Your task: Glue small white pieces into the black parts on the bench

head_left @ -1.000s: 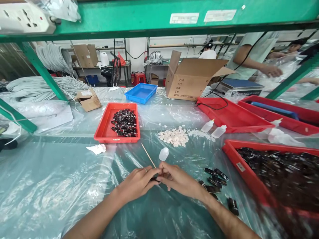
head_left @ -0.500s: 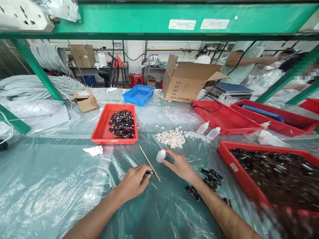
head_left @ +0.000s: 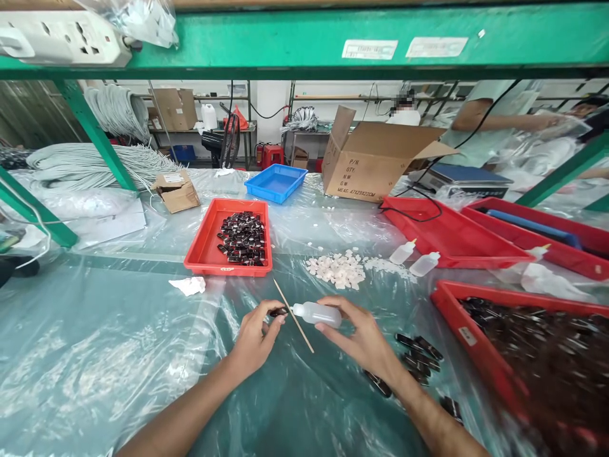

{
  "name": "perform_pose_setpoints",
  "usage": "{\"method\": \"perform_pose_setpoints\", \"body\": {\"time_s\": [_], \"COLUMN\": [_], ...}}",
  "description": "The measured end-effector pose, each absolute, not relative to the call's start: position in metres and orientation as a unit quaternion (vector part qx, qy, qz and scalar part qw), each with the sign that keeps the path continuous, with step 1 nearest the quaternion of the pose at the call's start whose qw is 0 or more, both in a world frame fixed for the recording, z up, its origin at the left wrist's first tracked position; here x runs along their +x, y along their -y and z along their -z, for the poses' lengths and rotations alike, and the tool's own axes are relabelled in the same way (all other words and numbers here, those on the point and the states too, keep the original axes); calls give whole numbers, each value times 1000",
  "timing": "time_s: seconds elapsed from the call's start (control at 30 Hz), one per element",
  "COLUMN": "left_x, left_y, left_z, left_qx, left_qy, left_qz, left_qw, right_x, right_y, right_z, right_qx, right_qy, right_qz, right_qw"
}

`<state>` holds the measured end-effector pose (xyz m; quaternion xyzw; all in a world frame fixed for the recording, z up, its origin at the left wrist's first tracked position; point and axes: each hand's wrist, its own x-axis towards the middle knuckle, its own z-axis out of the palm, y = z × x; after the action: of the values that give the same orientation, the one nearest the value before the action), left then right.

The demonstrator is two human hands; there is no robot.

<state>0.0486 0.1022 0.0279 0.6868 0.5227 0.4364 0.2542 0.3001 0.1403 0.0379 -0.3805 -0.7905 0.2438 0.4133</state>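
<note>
My left hand (head_left: 254, 336) pinches a small black part (head_left: 278, 311) between thumb and fingers. My right hand (head_left: 364, 336) grips a small white squeeze bottle (head_left: 318, 313), tipped on its side with the nozzle pointing left at the black part. A thin wooden stick (head_left: 294, 315) lies on the plastic sheet between the hands. Several loose black parts (head_left: 419, 355) lie just right of my right wrist. A pile of small white pieces (head_left: 337, 268) sits beyond the hands.
A red tray (head_left: 202, 251) with black parts stands ahead left; a larger red tray (head_left: 471, 324) full of black parts is at right. Two more squeeze bottles (head_left: 413, 257), empty red trays, a blue tray (head_left: 276, 183) and a cardboard box (head_left: 375, 162) stand farther back. Other people work at back right.
My right hand left the black part, reached forward, picked up the squeeze bottle from the table and brought it sideways to the part held in my left hand.
</note>
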Motion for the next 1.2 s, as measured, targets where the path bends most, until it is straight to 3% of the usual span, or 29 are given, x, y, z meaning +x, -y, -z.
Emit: {"method": "perform_pose_setpoints", "body": {"time_s": [0.37, 1.2], "left_x": [46, 48], "left_y": [-102, -101], "left_z": [-29, -40], "left_qx": [738, 779], "left_qy": [-496, -446], "left_qz": [-418, -410], "left_qw": [187, 159], "right_x": [296, 294], "right_y": [-128, -112], "right_z": [-45, -56], "right_qx": [-295, -296], "right_qy": [816, 838], "right_qz": [-175, -145], "right_qw": [466, 435]}}
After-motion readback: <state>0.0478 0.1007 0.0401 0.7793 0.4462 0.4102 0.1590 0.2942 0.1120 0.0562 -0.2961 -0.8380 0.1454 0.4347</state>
